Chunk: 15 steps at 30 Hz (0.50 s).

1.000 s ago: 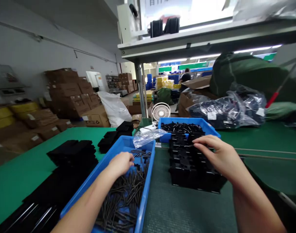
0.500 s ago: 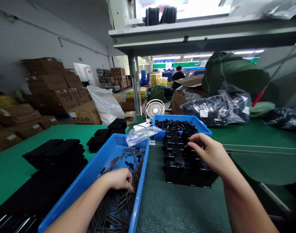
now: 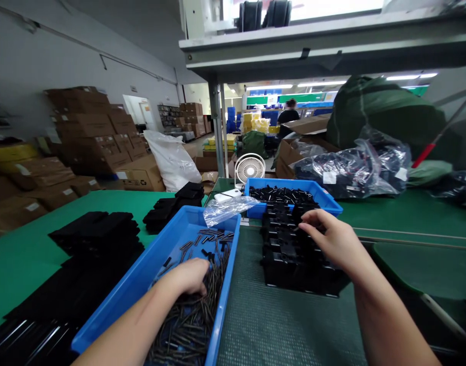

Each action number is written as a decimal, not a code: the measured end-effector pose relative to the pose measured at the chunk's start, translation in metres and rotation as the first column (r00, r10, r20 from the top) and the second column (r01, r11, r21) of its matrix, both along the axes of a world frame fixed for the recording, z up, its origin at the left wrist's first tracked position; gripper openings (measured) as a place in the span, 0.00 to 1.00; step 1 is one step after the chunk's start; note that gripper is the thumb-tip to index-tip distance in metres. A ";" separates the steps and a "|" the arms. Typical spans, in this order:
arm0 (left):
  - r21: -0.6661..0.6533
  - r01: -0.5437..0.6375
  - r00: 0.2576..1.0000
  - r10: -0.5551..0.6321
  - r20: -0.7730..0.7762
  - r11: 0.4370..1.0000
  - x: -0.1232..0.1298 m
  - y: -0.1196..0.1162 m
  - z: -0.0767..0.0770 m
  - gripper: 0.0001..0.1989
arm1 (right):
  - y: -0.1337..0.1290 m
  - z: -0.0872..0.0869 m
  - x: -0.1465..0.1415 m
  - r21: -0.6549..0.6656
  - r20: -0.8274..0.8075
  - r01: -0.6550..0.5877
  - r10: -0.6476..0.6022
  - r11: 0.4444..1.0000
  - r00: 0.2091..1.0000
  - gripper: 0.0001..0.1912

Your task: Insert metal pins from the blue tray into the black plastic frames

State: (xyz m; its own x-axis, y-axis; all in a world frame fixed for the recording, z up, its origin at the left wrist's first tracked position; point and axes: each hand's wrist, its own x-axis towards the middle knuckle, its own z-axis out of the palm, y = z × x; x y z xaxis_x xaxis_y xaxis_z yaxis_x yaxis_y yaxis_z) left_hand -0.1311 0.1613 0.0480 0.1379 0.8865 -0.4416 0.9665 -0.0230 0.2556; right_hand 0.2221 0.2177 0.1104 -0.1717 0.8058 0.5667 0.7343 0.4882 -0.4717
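My left hand [image 3: 193, 277] is down in a long blue bin [image 3: 114, 300], its fingers bent together among many thin dark metal pins [image 3: 187, 325]. Whatever those fingertips hold is hidden. Over a block of black plastic parts [image 3: 294, 272] on the green mat, my right hand [image 3: 330, 239] pinches a small thin pin [image 3: 297, 229] between thumb and forefinger. The block has rows of slots and raised ribs; my right hand covers part of its far right side.
Beyond the block stands a smaller blue bin [image 3: 334, 206] of short black pieces. A clear plastic bag [image 3: 229, 209] lies over the long bin's far edge. Stacked black parts [image 3: 99, 239] sit at left. A white fan [image 3: 250, 169] stands behind, below a metal shelf [image 3: 313, 53].
The view has swung slightly left, so things appear further right. My left hand has shifted a little among the pins. My right hand stays at the block, still pinching.
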 end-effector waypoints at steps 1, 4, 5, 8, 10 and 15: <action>-0.017 0.001 0.999 -0.001 0.036 1.000 -0.001 0.000 0.003 0.15 | 0.000 -0.001 0.000 -0.004 0.002 -0.005 0.005 1.000 1.000 0.12; 0.012 -0.043 0.986 0.041 0.163 0.999 -0.014 0.002 0.020 0.06 | 0.001 -0.002 0.001 -0.005 0.001 -0.003 0.003 1.000 1.000 0.12; 0.061 -0.077 0.977 0.063 0.203 0.995 -0.020 0.003 0.027 0.07 | 0.002 -0.003 0.002 -0.003 -0.001 0.003 -0.003 1.000 1.000 0.11; 0.235 -0.198 0.949 0.126 0.290 0.952 -0.033 0.005 0.044 0.13 | 0.004 -0.005 0.002 -0.002 -0.014 0.006 -0.006 1.000 1.000 0.11; 0.297 -0.250 0.931 0.145 0.335 0.921 -0.034 0.006 0.049 0.17 | 0.007 -0.007 -0.001 -0.014 -0.030 -0.008 0.007 1.000 1.000 0.11; 0.254 -0.289 0.865 0.139 0.482 0.923 -0.020 0.005 0.045 0.21 | 0.013 -0.015 -0.016 -0.052 -0.056 -0.053 0.050 0.997 0.997 0.07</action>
